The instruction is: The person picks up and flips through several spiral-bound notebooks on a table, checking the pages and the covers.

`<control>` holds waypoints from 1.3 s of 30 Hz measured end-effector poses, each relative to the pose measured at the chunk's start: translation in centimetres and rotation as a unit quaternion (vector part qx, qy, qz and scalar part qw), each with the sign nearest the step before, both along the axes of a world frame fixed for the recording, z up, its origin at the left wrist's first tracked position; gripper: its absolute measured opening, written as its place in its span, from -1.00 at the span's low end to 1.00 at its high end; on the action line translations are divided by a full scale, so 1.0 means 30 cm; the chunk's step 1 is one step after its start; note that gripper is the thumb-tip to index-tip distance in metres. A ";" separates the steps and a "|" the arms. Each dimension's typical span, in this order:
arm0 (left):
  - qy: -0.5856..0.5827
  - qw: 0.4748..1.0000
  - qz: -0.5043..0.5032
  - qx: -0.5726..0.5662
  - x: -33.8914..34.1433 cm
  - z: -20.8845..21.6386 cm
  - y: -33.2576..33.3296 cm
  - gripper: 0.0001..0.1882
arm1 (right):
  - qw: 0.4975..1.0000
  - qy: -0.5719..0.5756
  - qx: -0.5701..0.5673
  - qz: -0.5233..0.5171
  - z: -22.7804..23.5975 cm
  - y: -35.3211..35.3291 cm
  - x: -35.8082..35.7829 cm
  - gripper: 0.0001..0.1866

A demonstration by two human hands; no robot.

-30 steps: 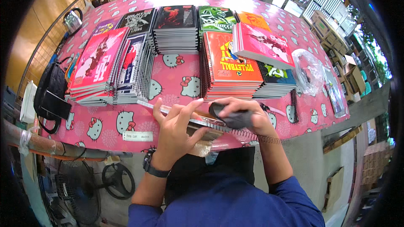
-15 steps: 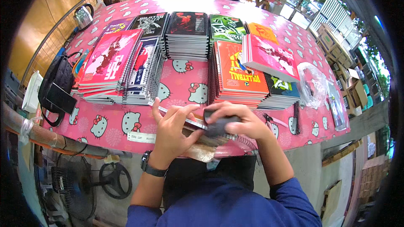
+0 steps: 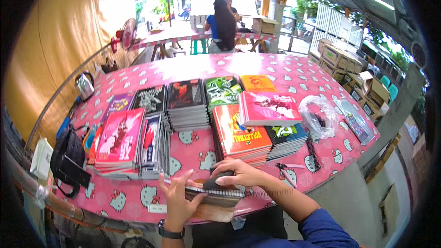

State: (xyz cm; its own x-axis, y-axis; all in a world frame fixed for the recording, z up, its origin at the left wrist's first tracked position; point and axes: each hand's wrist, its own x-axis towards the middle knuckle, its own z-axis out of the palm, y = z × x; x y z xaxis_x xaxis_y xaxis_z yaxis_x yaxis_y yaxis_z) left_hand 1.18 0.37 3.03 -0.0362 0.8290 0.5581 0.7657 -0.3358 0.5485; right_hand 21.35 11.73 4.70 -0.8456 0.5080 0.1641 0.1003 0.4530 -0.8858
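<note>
Surface: one table [image 3: 280, 66], pink printed cover, glare at 12 o'clock. Room: tan curtain [image 3: 69, 41] at 10, boxes [image 3: 342, 62] at 2, far table [image 3: 165, 40] with two people [image 3: 225, 25] at 12. Counts, by top cover: ten notebook piles [image 3: 186, 105], one of them slanted over its neighbours. One kettle [image 3: 84, 86] at 10, one bag [image 3: 68, 149] at 9, one pliers [image 3: 288, 175] at 4, one loose spiral [image 3: 312, 154] past 3. Book [image 3: 218, 196]: one, at 6, near the table edge; its wire coil [image 3: 271, 193] extends toward 5. Left hand [image 3: 180, 197]: fingers pinching book. Right hand [image 3: 236, 173]: fingers grasping dark pad [image 3: 219, 182] at book's edge.
</note>
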 end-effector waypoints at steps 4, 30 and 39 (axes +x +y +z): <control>0.012 1.000 -0.001 0.010 0.000 -0.014 0.007 -0.26 | 0.993 0.112 0.022 0.031 -0.008 -0.021 -0.025 -0.59; -0.560 0.828 -0.016 0.021 -0.070 -0.236 0.029 -0.44 | 0.977 0.099 -0.151 0.113 0.020 0.015 -0.113 -0.41; -0.589 0.808 -0.029 0.020 -0.069 -0.203 0.039 -0.54 | 0.998 0.003 -0.066 -0.013 -0.036 0.058 -0.183 -0.52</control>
